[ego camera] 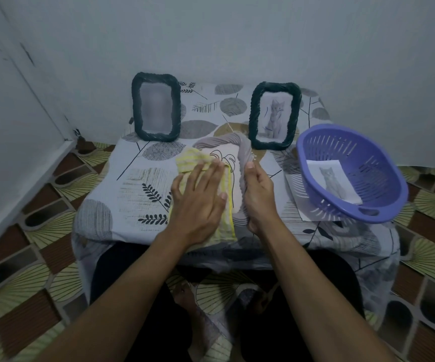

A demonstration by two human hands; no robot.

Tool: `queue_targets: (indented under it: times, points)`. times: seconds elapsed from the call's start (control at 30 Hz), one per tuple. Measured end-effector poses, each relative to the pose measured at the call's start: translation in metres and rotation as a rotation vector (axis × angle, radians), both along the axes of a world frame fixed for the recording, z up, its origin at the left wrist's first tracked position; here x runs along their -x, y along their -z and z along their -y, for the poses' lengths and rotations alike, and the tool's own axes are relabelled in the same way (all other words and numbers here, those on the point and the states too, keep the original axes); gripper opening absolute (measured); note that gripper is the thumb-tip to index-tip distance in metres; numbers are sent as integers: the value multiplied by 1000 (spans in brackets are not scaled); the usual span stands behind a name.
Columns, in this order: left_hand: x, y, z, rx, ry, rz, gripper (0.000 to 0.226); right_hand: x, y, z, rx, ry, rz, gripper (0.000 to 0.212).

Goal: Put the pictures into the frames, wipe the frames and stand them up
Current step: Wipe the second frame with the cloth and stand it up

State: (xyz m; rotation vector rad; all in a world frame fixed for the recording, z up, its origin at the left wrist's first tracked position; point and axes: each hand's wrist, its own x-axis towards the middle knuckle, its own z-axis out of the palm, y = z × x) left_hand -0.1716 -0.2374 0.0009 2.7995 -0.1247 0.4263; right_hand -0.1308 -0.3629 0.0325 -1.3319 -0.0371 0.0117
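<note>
**Third frame under the cloth, two frames upright at the back**

At the centre of the view the grey frame lay flat on the bench with a line drawing in it. The left hand pressed a yellow cloth onto its face with fingers straight, and the right hand curled round its right edge. Further up, the left dark frame, its picture blurred, and the right dark frame, showing a cat, stood filled. This frame probably needed only finishing and standing. At right, a tilted purple basket held one loose cat picture, and another sheet lay partly under it.
</note>
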Motion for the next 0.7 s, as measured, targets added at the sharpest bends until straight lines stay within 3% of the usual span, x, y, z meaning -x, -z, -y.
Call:
queue_targets:
  times: [0.23,0.33,0.47,0.6,0.7]
  points:
    - [-18,-5,-13,-20,-156,-82,69,7,-8,2,-34,6,-4,25]
    - [-19,-6,-7,35,-69,-36,71,4,-12,0,-45,12,-11,27]
    - [-8,14,1,109,92,15,71,-6,-8,2,-49,77,13,44]
    - [-1,24,3,459,30,37,73,-9,-5,2,-31,78,-5,44]
    - [-5,11,-5,772,-153,-77,72,-5,-5,-1,-15,35,3,53]
